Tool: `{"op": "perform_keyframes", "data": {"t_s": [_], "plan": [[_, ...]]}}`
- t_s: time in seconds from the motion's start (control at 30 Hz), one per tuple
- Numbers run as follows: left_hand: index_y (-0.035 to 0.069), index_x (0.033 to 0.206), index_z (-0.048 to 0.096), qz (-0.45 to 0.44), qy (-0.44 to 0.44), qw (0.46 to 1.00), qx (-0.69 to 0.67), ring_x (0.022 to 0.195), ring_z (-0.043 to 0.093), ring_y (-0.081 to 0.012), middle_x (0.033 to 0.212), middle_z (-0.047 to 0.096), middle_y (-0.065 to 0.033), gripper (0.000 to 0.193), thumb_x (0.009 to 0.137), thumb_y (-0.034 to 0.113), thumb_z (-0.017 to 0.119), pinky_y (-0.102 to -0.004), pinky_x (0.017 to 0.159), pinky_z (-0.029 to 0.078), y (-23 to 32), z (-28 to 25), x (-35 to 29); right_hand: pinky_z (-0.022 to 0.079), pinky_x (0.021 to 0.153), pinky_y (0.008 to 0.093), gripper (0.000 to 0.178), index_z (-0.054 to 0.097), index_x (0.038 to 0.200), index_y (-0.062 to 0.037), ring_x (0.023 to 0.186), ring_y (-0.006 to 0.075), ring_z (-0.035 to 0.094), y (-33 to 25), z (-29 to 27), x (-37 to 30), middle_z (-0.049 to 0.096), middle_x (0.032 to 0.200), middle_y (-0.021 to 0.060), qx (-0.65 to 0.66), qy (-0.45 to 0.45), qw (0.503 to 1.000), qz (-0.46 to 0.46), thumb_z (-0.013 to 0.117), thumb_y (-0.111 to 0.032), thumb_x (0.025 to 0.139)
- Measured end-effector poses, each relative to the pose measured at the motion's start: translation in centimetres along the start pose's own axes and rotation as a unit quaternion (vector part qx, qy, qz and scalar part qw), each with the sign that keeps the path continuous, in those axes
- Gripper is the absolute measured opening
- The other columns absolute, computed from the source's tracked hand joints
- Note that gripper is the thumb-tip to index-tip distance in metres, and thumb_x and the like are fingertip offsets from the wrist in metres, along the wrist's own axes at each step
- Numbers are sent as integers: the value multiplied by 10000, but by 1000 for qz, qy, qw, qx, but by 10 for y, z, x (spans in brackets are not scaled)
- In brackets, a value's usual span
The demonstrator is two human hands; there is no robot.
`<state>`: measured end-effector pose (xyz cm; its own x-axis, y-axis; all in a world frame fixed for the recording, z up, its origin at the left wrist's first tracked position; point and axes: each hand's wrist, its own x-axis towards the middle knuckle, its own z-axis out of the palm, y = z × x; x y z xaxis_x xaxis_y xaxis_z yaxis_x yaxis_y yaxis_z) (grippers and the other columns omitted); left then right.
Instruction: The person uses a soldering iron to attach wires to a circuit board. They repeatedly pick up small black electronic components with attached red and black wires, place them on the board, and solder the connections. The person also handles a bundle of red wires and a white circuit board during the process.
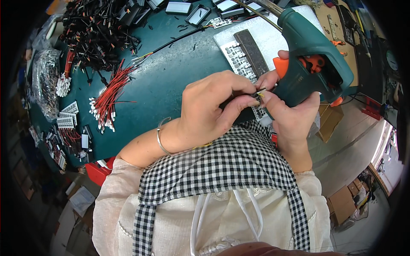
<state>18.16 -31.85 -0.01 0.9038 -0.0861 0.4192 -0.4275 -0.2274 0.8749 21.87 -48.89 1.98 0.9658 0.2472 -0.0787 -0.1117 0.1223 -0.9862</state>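
Note:
In the middle right, my right hand [294, 123] is wrapped round a dark green pistol-shaped soldering gun [307, 47] with an orange trigger. The gun's long metal barrel points up and to the left. My left hand [209, 102] is closed in a pinch on the end of a thin black cable [256, 94], where small yellow and white wire ends show. The thumb and a fingertip of my right hand meet the same wire ends. Just beyond the hands lies a panel of white circuit boards [237, 57], with a dark flat bar [252, 53] across it.
Red wires with white connectors [115, 94] lie on the green table mat [171, 77] at left. A heap of black cables [92, 36] stands behind them, beside a clear plastic bag [46, 81]. Small black-framed cases [198, 15] sit at the back. Cardboard boxes [344, 202] stand on the floor at right.

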Motion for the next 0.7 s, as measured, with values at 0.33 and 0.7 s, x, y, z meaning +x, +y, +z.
{"op": "perform_keyframes", "data": {"t_s": [0.33, 0.7], "plan": [[-44, 1006, 566, -59, 30, 995, -74, 829, 651, -135, 940, 629, -96, 290, 778, -57, 745, -273, 755, 582, -3, 9, -8, 498, 848, 391, 630, 420, 1300, 46, 849, 242, 608, 7, 2, -2, 589, 826, 118, 24, -4, 999, -39, 593, 111, 698], [-54, 939, 619, -18, 28, 999, -20, 761, 646, -139, 893, 652, -117, 222, 756, -62, 744, -249, 688, 564, -3, 5, -3, 494, 846, 373, 602, 447, 1288, 45, 862, 231, 605, 7, 6, -6, 600, 846, 122, 11, 18, 999, -33, 617, 109, 714]]}}
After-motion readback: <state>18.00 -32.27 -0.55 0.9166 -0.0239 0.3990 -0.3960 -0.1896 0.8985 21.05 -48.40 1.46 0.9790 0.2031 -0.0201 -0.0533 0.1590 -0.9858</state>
